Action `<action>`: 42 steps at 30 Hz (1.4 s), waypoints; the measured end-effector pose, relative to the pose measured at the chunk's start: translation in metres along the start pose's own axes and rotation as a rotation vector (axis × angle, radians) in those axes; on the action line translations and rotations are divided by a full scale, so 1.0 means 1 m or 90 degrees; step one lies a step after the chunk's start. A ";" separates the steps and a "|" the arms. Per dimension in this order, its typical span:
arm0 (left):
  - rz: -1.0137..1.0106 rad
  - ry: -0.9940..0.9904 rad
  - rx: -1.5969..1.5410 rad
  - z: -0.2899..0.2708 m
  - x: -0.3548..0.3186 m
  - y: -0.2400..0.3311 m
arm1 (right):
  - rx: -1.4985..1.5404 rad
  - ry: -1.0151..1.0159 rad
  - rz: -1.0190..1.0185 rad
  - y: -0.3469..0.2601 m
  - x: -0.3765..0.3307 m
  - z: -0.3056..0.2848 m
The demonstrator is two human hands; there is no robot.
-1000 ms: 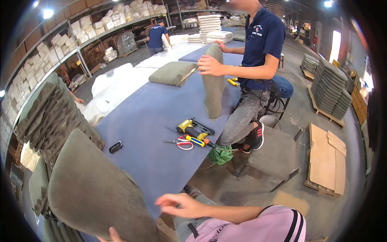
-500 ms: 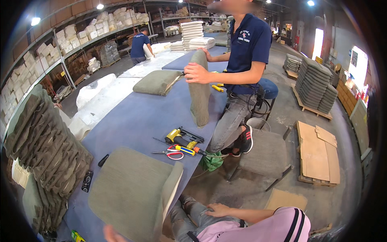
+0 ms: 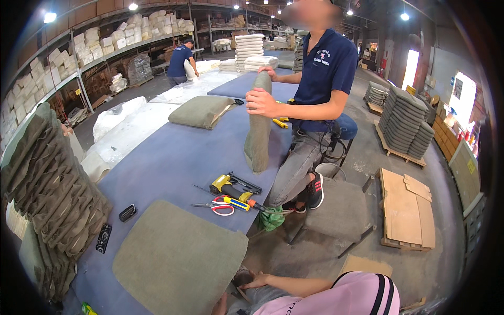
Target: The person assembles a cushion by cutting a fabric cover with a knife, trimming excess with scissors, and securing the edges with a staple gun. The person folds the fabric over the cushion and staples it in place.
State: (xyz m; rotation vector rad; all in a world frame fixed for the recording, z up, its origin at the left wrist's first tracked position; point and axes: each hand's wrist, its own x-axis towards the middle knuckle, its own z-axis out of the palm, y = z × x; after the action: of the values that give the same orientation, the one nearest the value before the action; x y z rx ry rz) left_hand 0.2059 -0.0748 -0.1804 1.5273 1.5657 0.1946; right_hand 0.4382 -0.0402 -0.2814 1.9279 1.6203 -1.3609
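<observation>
Cushion (image 3: pixel 181 257) lies flat on the near end of the blue table (image 3: pixel 149 163), seemingly jutting past its edge; a careless tug could tip it off. Pushed up the table, it might snag on the scissors (image 3: pixel 222 210). It looks short-napped, grey-green, squarish with rounded corners. The left hand (image 3: pixel 219 305) and right hand (image 3: pixel 255 281) are beside the table; I cannot tell what either grips.

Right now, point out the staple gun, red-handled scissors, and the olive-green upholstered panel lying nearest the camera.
Staple gun (image 3: pixel 229 189): head view, black grip.
Red-handled scissors (image 3: pixel 212 205): head view, near the pivot.
Olive-green upholstered panel (image 3: pixel 179 256): head view, middle of its upward face.
</observation>
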 end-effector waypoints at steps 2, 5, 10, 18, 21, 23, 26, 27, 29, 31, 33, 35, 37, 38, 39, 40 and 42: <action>-0.070 0.001 0.020 -0.008 0.002 -0.025 | -0.026 -0.063 0.005 -0.034 -0.022 -0.004; -0.117 -0.046 0.031 0.003 0.010 -0.032 | -0.033 -0.100 0.019 -0.040 -0.040 -0.013; -0.166 -0.095 0.039 0.011 0.028 -0.032 | -0.045 -0.101 0.045 -0.032 -0.030 -0.020; -0.232 -0.134 0.030 0.014 0.036 -0.049 | -0.038 -0.072 0.054 -0.042 -0.043 -0.022; -0.251 -0.150 0.029 0.017 0.036 -0.053 | -0.055 -0.079 0.055 -0.041 -0.041 -0.019; -0.261 -0.154 0.027 0.018 0.037 -0.057 | -0.035 -0.079 0.066 -0.042 -0.045 -0.019; -0.279 -0.159 0.025 0.018 0.036 -0.063 | -0.023 -0.088 0.070 -0.048 -0.051 -0.026; -0.282 -0.162 0.025 0.018 0.036 -0.064 | -0.021 -0.090 0.072 -0.048 -0.051 -0.026; -0.291 -0.169 0.025 0.019 0.038 -0.067 | -0.018 -0.091 0.071 -0.048 -0.052 -0.027; -0.303 -0.181 0.026 0.021 0.039 -0.068 | -0.016 -0.092 0.074 -0.048 -0.052 -0.028; -0.318 -0.198 0.024 0.022 0.040 -0.075 | -0.016 -0.095 0.077 -0.048 -0.050 -0.027; -0.347 -0.227 0.017 0.028 0.041 -0.087 | -0.023 -0.092 0.066 -0.048 -0.048 -0.026; -0.336 -0.238 0.009 0.028 0.038 -0.093 | -0.023 -0.085 0.061 -0.047 -0.047 -0.024; -0.310 -0.175 0.009 0.030 0.034 -0.090 | -0.020 -0.079 0.061 -0.046 -0.046 -0.023; -0.291 -0.142 0.017 0.030 0.029 -0.088 | -0.017 -0.073 0.061 -0.045 -0.046 -0.022; -0.280 -0.125 0.019 0.030 0.029 -0.084 | -0.023 -0.073 0.059 -0.044 -0.045 -0.021; -0.261 -0.105 0.021 0.028 0.025 -0.079 | -0.035 -0.070 0.054 -0.040 -0.037 -0.017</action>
State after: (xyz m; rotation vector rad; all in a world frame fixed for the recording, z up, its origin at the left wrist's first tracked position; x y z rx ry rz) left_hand 0.1730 -0.0837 -0.2603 1.1803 1.7135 -0.1851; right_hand 0.4138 -0.0373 -0.2302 1.8353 1.4931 -1.3490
